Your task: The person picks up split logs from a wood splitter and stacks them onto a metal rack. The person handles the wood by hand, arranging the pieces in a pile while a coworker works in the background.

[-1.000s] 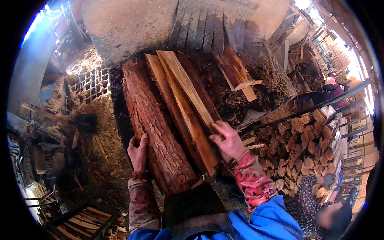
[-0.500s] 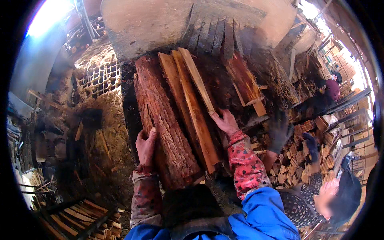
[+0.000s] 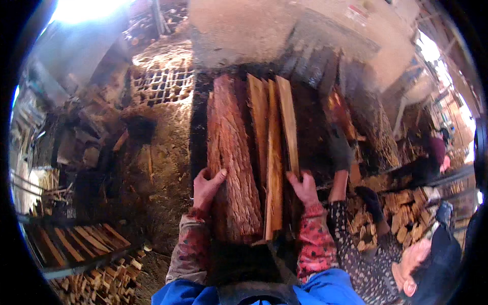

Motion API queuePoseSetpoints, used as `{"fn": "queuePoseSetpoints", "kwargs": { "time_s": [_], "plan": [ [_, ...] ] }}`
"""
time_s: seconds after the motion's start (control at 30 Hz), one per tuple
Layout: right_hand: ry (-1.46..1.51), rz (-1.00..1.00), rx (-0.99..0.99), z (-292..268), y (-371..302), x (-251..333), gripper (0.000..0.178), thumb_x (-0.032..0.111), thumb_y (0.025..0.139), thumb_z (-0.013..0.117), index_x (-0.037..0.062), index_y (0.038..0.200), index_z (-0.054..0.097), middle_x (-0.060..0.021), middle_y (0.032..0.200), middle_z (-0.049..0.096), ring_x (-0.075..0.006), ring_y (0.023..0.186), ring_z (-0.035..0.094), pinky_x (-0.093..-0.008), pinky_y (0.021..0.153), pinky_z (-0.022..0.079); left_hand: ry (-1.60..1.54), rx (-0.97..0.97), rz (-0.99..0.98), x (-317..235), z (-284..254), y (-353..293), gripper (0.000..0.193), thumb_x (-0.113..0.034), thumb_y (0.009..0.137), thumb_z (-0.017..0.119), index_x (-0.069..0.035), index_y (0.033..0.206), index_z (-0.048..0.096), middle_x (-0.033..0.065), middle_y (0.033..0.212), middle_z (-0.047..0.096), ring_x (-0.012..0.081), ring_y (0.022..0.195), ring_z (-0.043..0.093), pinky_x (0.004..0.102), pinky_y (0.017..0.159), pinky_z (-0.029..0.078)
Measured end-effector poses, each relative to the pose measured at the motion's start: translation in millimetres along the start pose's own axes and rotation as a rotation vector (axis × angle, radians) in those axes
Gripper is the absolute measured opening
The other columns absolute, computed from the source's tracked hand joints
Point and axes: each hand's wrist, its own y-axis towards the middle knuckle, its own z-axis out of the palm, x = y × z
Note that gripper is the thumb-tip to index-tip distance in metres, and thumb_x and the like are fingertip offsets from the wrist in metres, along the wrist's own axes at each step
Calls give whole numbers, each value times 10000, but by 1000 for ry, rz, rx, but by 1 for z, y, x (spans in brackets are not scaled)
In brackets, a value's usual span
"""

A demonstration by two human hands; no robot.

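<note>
Table (image 3: pixel 311 114) now shared: co-worker's glove (image 3: pixel 339 151) has come to board (image 3: pixel 337 109), toward right edge. Left hand (image 3: pixel 206 189) clamped on bark (image 3: pixel 234 152); right hand (image 3: pixel 306 191), at plank (image 3: pixel 287 117): cannot tell.

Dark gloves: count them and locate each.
2. One dark glove is above and right of the bare right hand; another glove is farther right, by the woodpile. More may be hidden.

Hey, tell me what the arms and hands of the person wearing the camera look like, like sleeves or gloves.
The left hand and right hand are both bare, without gloves. The right forearm sleeve is red with dark spots; the left forearm sleeve looks brownish and grimy, redder near the wrist. Above them shows bright blue clothing.
</note>
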Motion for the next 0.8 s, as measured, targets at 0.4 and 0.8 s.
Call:
{"fn": "queuePoseSetpoints", "kwargs": {
  "time_s": [0.4, 0.8],
  "plan": [
    [124, -52, -62, 3, -92, 5, 508, 196, 759, 759, -31, 1147, 522, -120, 987, 593, -225, 899, 566, -342, 805, 474, -85, 13, -116, 16, -35, -103, 731, -394, 677, 825, 73, 1169, 551, 113, 1076, 632, 163, 973, 587, 301, 878, 458],
    [276, 375, 216, -6, -71, -38, 532, 331, 858, 636, -18, 1237, 508, -91, 1040, 606, -188, 951, 541, -337, 847, 441, -410, 204, -383, 31, -38, -85, 703, -481, 841, 635, 38, 1287, 475, 119, 1177, 582, 206, 1031, 565, 341, 904, 438]
  ]
}}
